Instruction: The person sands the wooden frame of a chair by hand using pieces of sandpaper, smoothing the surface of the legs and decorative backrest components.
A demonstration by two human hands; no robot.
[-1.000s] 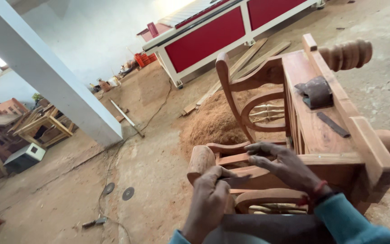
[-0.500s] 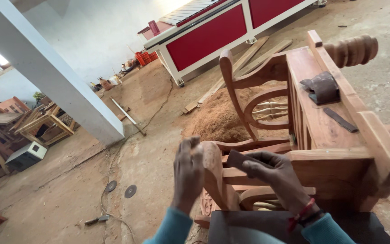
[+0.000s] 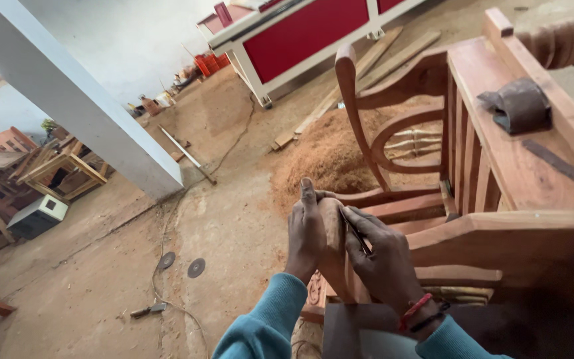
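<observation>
Dusty workshop floor, sawdust heap [image 3: 330, 156] far centre. Item: reddish-brown wooden chair arm [image 3: 332, 246], rounded end, long axis running near-to-far, tip pointing away. Left hand [image 3: 305, 233] flat against arm's left side, fingers extended upward. Right hand [image 3: 383, 256] on right side, pinching thin dark blade [image 3: 353, 229] angled against arm. Chair frame [image 3: 499, 199] right.

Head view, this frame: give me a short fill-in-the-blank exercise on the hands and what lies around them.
1. The left hand rests against a curved ____ chair part.
2. The right hand holds a thin tool against that ____.
3. A heap of ____ lies on the floor behind the chair frame.

Missing words: wooden; part; sawdust
</observation>
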